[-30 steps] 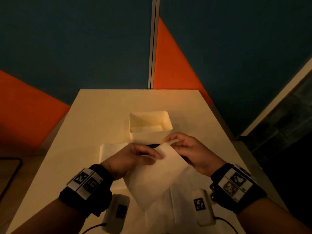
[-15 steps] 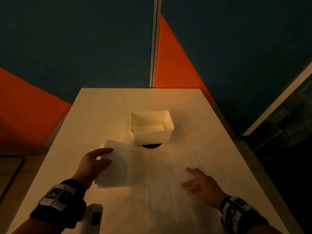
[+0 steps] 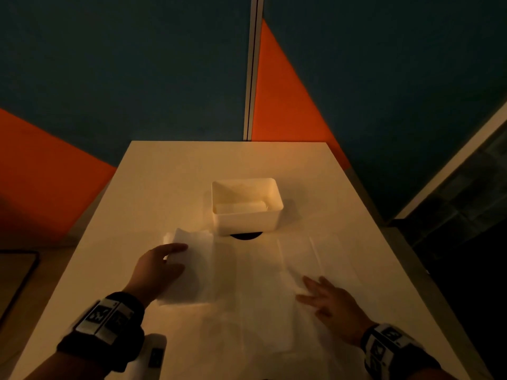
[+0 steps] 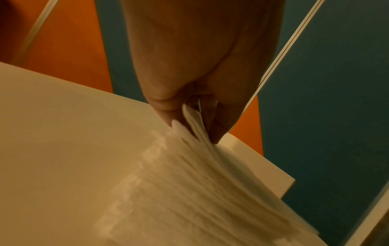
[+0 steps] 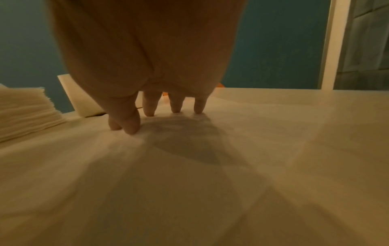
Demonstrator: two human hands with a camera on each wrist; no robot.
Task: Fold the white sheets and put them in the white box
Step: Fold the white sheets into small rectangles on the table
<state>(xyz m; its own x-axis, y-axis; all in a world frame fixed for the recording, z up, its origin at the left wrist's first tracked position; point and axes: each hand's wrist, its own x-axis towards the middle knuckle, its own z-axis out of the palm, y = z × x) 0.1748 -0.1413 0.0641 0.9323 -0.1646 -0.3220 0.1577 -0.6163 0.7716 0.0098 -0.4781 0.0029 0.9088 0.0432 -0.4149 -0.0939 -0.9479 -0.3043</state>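
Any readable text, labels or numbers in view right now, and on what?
None can be read.
Left wristband: black-and-white square code markers, no letters, blurred.
Right wristband: the same kind of markers, blurred.
White rectangular plastic box, white paper sheets, white table: no print visible.

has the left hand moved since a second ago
Yes. The left hand was pinching a sheet just in front of the white box; now it sits left of the box, gripping the stack of sheets.
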